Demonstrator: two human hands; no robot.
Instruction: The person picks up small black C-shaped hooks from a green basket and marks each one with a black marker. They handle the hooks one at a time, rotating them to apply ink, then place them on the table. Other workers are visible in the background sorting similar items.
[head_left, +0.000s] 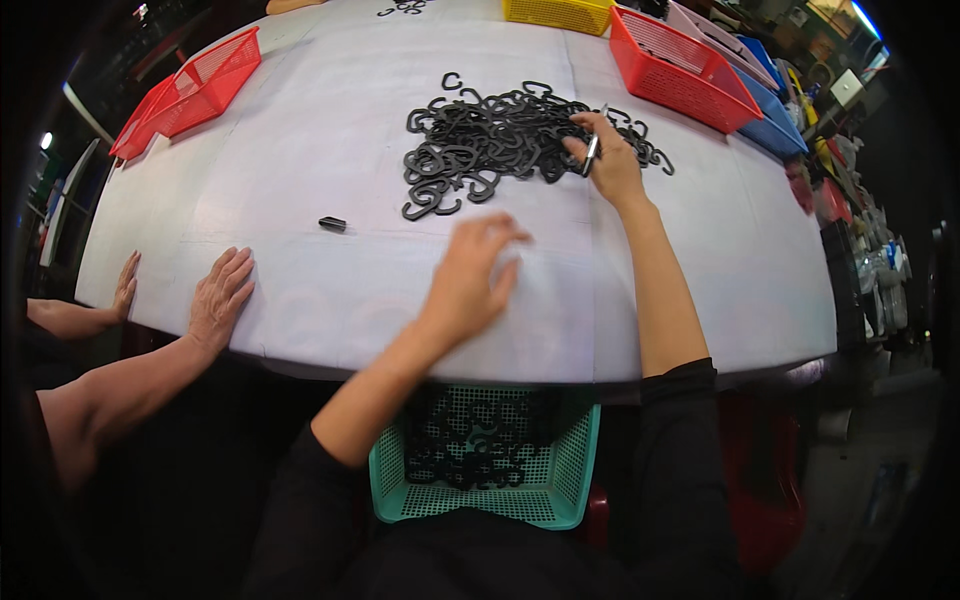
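Note:
A heap of black C-shaped hooks (485,135) lies on the white-covered table (340,290) in front of me. At its right side, my right hand (615,168) holds a slim black and silver pen-like tool (591,153), and its fingertips reach over the hooks. Whether they also touch a hook I cannot tell. My left hand (472,272) is just above the table, nearer to me than the heap. It is a little blurred, its fingers apart with nothing visible in them. Under the table edge, a green basket (583,470) contains many more black hooks.
Another person's hands (220,292) rest flat on the table at the left. A small black piece (333,224) lies beyond them. Red baskets (215,85) stand far left; a red basket (690,75), a yellow basket (560,14) and a blue basket (775,115) stand far right.

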